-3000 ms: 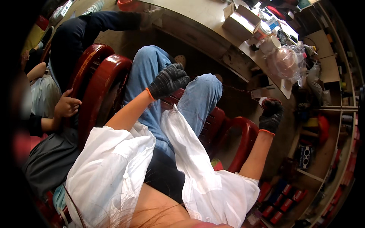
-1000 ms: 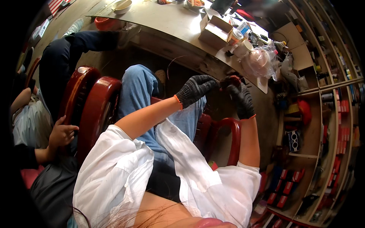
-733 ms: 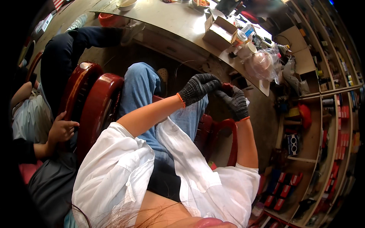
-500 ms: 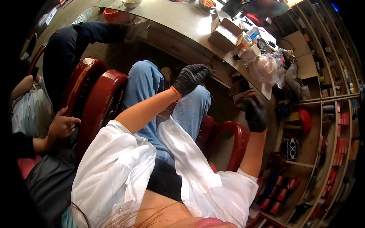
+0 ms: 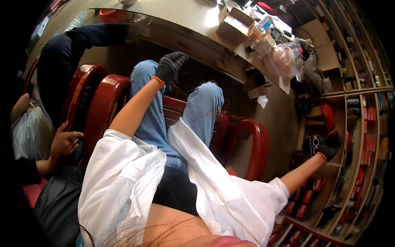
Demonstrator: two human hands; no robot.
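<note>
My left hand, in a dark knit glove with an orange cuff, hovers above my left knee, short of the table's edge. Its fingers are pressed together; anything between them is too small to make out. My right hand, gloved the same way, reaches far out to the right, in front of the wooden shelves. Its fingers look curled, and what they hold, if anything, is hidden. A dark box with white ring shapes shows just beside that hand.
Ahead stands a table bearing an open cardboard box, cups and a clear plastic bag. Red wooden armrests flank me. At left, another person's hand rests near a chair. A white scrap lies on the floor.
My right hand has swung outward to the right, away from the table corner toward the shelves. My left hand has moved left and slightly up. The view has shifted a little.
</note>
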